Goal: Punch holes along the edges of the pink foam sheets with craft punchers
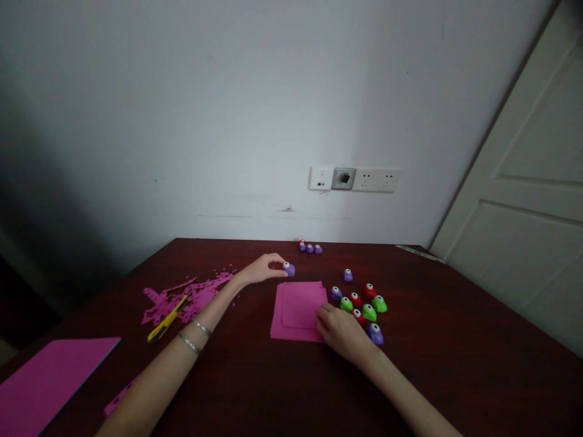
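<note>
My left hand (262, 269) reaches across the dark wooden table (455, 364) and its fingers are closed round a small purple paper punch (288, 269), just beyond a stack of pink foam squares (298, 309). My right hand (341, 332) rests on the right edge of that stack, fingers curled down onto it. Right beside it lies a cluster of several small punches, red (368, 291), green (379, 303) and purple (375, 333). Two bracelets (195, 335) ring my left wrist.
Three small purple punches (310, 247) stand in a row by the wall. Pink foam scraps (182, 296) and a yellow utility knife (168, 318) lie at the left. A large pink foam sheet (45, 379) fills the near left corner. A door (523, 212) stands at the right.
</note>
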### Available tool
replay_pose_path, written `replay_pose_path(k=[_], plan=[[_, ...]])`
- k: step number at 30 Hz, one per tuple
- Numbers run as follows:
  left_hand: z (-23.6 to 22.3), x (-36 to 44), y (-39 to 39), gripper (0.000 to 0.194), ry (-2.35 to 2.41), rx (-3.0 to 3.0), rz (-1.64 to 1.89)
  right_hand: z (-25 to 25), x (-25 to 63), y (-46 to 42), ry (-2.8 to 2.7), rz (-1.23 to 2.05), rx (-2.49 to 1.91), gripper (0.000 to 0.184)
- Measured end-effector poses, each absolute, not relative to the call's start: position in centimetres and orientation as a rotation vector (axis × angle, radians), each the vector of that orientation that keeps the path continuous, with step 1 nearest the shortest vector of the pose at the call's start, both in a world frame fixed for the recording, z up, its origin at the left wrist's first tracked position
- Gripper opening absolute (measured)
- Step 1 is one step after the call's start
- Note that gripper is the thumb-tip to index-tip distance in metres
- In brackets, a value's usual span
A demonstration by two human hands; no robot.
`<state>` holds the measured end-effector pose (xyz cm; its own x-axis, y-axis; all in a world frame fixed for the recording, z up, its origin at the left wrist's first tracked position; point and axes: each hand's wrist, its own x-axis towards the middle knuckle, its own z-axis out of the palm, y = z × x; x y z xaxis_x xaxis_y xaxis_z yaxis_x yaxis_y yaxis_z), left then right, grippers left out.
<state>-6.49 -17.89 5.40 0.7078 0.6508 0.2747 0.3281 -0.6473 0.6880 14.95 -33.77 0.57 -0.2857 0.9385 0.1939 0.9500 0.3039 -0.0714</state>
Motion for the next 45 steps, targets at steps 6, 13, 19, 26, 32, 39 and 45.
replay_pose_path(k=[6,13,19,26,32,39,45], plan=[[5.7,-6.1,-20.2,0.026,0.576,2.408,0.507,0.4,14.9,-33.6,-2.364,-0.037,-1.735,0.016],[5.7,-5.9,-21.6,0.029,0.483,2.46,0.375,0.9,14.8,-34.0,-2.292,0.067,-1.783,0.018],[5.7,-5.6,-22.3,0.028,0.444,2.47,0.311,2.7,14.8,-34.0,-2.011,0.349,-1.67,0.032],[5.8,-5.0,-22.8,0.025,0.374,2.49,0.281,3.3,13.0,-34.3,-1.817,0.629,-1.565,0.024],[5.6,-4.8,-23.0,0.024,0.337,2.486,0.275,2.5,12.2,-33.8,-1.861,0.53,-1.651,0.017],[4.9,-5.3,-21.9,0.044,0.574,2.509,0.252,1.4,12.3,-34.5,-1.825,0.433,-1.726,0.016],[2.7,-6.0,-19.6,0.039,1.004,2.574,0.237,0.7,12.4,-35.2,-1.868,0.372,-1.738,0.016]])
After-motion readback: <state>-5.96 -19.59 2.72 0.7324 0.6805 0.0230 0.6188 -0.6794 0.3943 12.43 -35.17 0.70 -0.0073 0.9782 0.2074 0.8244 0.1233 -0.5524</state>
